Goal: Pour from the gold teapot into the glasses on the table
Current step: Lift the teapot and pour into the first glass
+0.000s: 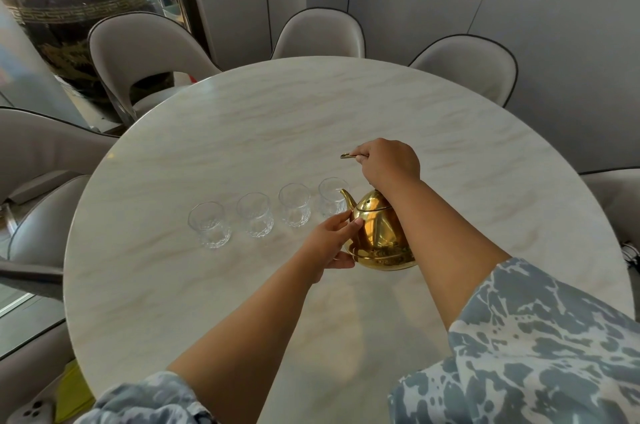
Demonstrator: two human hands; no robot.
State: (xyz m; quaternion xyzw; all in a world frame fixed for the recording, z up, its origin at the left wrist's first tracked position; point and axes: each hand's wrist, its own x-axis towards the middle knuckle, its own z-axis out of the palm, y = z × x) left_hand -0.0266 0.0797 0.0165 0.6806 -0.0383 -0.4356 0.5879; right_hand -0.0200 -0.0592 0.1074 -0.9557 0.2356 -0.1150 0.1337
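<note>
The gold teapot [379,236] stands on the round marble table [242,132], its curved spout pointing left at the nearest glass. My right hand [389,163] is above the pot, closed on its raised gold handle [349,155]. My left hand [334,241] rests against the pot's left side, fingers and thumb on its body and base. Several clear cut glasses stand in a row to the left: the nearest glass [332,196] touches the spout's line, then a second glass [294,205], a third glass [254,215] and the leftmost glass [209,224]. All look without liquid.
Beige chairs ring the table, among them a chair at the far left [145,52], a chair at the far middle [318,33] and a chair at the far right [474,65]. A large dark urn [69,7] stands behind glass at the upper left. A phone [31,411] lies at the bottom left.
</note>
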